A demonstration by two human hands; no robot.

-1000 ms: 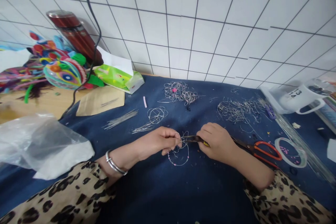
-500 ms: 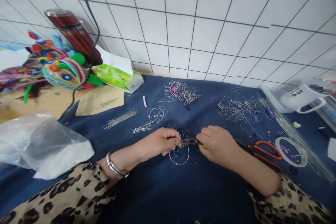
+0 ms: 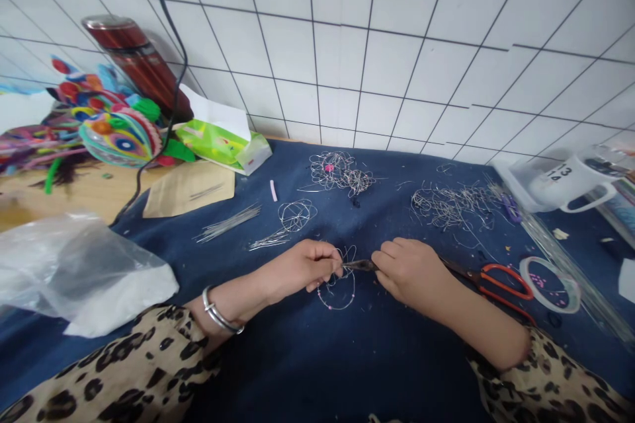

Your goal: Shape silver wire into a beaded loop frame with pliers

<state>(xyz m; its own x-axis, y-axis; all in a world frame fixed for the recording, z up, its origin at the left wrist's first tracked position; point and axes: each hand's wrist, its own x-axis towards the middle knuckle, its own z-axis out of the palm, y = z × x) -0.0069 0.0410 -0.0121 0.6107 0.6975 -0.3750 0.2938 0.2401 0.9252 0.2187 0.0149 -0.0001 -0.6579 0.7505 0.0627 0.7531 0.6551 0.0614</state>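
My left hand is closed in a pinch on a small looped wire piece with pink beads, which lies on the blue cloth. My right hand is closed around small pliers. The dark jaws of the pliers meet the wire right beside my left fingertips. Both forearms rest on the cloth, and the sleeves are leopard-print. A metal bangle sits on my left wrist.
Red-handled scissors lie just right of my right hand, beside a tape roll. Wire scraps, finished wire flowers, straight wire bundles, a white mug, a plastic bag, a tissue pack and colourful crafts surround the work.
My hands rose slightly on the cloth and stayed together on the wire piece. The pliers' yellow handle tip has vanished under my right hand. Nothing else moved.
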